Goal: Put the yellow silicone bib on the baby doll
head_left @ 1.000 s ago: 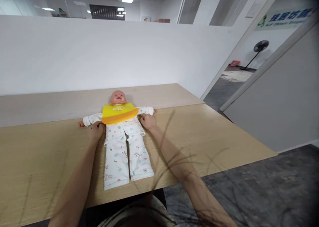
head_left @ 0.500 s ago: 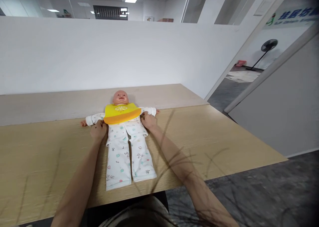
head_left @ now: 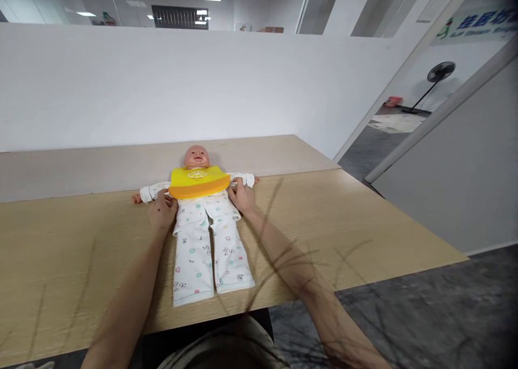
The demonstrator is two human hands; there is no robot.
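A baby doll (head_left: 197, 157) lies on its back on the table, head toward the wall and arms spread. It wears a white printed top and trousers (head_left: 194, 255), the leg ends flat near the front edge. Over its chest lies a yellow bib (head_left: 182, 179) with a white citrus-slice print and an orange pocket (head_left: 198, 190) along the bottom. My left hand (head_left: 163, 211) is closed at the bib's lower left corner, fingers bent against its edge. At the lower right corner my right hand (head_left: 243, 197) pinches the other edge. Fingertips of both are partly hidden.
The wooden table (head_left: 324, 223) ends at a front edge close to my body. A paler raised or separate board (head_left: 81, 169) runs along the white partition (head_left: 162, 88). To the right, a doorway shows a standing fan (head_left: 441, 71) and a pink bin (head_left: 393, 101).
Both hands stay at the bib's lower corners, with slight finger movement. The bib's lower edge sits a touch higher, and the camera view has shifted a little.
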